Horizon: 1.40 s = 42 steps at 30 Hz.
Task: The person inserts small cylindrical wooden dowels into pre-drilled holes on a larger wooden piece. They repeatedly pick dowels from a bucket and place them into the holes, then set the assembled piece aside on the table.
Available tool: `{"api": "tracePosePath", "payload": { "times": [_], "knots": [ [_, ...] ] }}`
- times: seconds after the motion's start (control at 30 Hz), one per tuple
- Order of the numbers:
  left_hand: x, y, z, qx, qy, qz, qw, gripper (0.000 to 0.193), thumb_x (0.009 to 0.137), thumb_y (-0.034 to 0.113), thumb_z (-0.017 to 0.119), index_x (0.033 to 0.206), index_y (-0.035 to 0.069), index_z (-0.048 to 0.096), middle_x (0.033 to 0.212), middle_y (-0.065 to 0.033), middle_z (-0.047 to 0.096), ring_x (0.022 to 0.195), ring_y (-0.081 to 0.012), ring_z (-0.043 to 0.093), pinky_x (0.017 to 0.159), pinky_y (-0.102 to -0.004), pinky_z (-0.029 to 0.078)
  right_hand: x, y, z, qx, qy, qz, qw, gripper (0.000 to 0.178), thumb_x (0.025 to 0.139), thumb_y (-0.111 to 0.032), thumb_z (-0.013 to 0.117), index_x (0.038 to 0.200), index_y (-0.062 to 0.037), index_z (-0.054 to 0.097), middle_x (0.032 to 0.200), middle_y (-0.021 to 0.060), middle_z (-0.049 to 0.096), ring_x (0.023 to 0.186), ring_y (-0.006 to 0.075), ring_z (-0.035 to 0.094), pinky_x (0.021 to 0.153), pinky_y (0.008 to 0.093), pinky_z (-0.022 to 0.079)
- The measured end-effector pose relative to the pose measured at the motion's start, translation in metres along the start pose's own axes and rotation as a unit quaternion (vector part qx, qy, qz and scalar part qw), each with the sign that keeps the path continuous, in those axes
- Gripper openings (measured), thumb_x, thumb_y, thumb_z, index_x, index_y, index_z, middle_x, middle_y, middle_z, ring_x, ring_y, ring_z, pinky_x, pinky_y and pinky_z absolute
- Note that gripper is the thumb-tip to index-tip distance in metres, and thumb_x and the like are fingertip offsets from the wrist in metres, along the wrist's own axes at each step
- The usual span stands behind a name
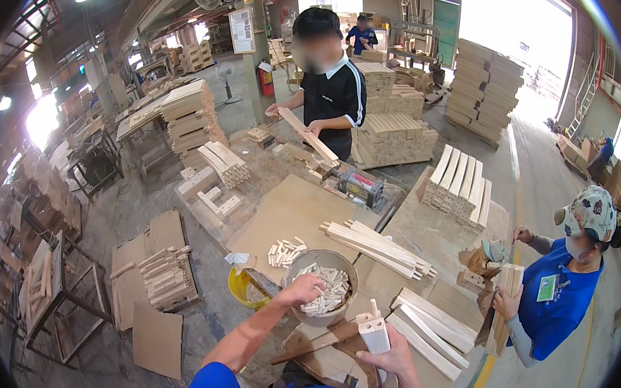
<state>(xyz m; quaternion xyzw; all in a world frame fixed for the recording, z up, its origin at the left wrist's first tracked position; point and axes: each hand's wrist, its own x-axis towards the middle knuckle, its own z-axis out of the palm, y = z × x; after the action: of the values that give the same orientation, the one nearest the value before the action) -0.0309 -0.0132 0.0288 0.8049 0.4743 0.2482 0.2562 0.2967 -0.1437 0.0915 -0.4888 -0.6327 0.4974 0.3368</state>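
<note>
My left hand [302,291] is over a round bucket [350,265] filled with short wooden dowels [334,288]. Its fingers are curled together at the dowels; whatever they pinch is hidden. My right hand [392,355] grips a pale wooden bar [374,337] just right of the bucket, with its end turned up. Holes show in that end, and one dowel [375,307] sticks up out of it. A brown wooden strip [315,342] lies between my forearms, behind the bar. More loose dowels [286,252] lie heaped on the table beyond the bucket.
A yellow pail [244,290] stands left of the bucket. Bundled wooden bars [377,247] and more bars [438,330] lie to the right. Across the table [282,209] a person [333,90] holds a board; at right another person [562,291] holds wood pieces.
</note>
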Motion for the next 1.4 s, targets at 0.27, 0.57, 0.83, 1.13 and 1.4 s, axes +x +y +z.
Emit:
{"api": "tracePosePath", "payload": {
  "times": [0.27, 0.57, 0.83, 1.13, 1.4],
  "knots": [
    [0.006, 0.107, -0.036, -0.360, 0.004, -0.167, 0.918, 0.020, 0.100, 0.023, 0.068, 0.113, 0.008, 0.069, 0.080, 0.0055, 0.058, 0.071, -0.0040, 0.052, 0.060, -0.0222, 0.042, 0.008, -0.007, -0.009, -0.008, 0.058, -0.045, 0.997, 0.064, 0.067, -0.027, 0.093, 0.120, -0.0047, 0.066, 0.107, 0.0096, 0.075, 0.098, 0.0173, 0.072, 0.087, 0.0354, 0.057],
    [-0.013, 0.173, -0.044, -0.506, -0.004, -0.109, 0.855, 0.016, 0.104, 0.020, 0.065, 0.107, 0.005, 0.064, 0.075, 0.0077, 0.052, 0.063, -0.0020, 0.043, 0.054, -0.0201, 0.034, 0.017, -0.013, -0.002, 0.010, 0.022, -0.012, 1.000, 0.069, 0.064, -0.024, 0.093, 0.123, -0.0043, 0.064, 0.098, 0.0053, 0.072, 0.085, 0.0148, 0.066, 0.080, 0.0328, 0.054],
    [0.003, 0.165, -0.027, -0.243, 0.031, -0.077, 0.967, 0.016, 0.104, 0.018, 0.063, 0.103, 0.002, 0.065, 0.079, -0.0027, 0.063, 0.067, -0.0093, 0.055, 0.061, -0.0281, 0.046, 0.028, -0.006, -0.003, -0.047, 0.003, -0.018, 0.999, 0.061, 0.065, -0.028, 0.091, 0.114, -0.0040, 0.065, 0.095, 0.0145, 0.074, 0.085, 0.0280, 0.073, 0.079, 0.0369, 0.057],
    [-0.001, 0.162, -0.023, -0.215, -0.023, -0.126, 0.968, 0.016, 0.100, 0.017, 0.067, 0.103, 0.001, 0.065, 0.081, -0.0135, 0.070, 0.072, -0.0252, 0.069, 0.067, -0.0345, 0.052, 0.031, -0.003, -0.001, -0.070, -0.010, 0.026, 0.997, 0.067, 0.062, -0.026, 0.091, 0.119, -0.0034, 0.066, 0.095, 0.0129, 0.075, 0.083, 0.0249, 0.074, 0.078, 0.0365, 0.058],
    [-0.002, 0.146, -0.007, -0.295, -0.030, -0.120, 0.947, 0.015, 0.099, 0.016, 0.068, 0.103, 0.001, 0.068, 0.079, -0.0118, 0.068, 0.076, -0.0144, 0.067, 0.069, -0.0327, 0.053, 0.022, 0.014, 0.013, -0.066, 0.009, 0.038, 0.997, 0.065, 0.061, -0.025, 0.092, 0.116, -0.0031, 0.066, 0.094, 0.0119, 0.075, 0.084, 0.0226, 0.074, 0.078, 0.0358, 0.058]
  ]
}}
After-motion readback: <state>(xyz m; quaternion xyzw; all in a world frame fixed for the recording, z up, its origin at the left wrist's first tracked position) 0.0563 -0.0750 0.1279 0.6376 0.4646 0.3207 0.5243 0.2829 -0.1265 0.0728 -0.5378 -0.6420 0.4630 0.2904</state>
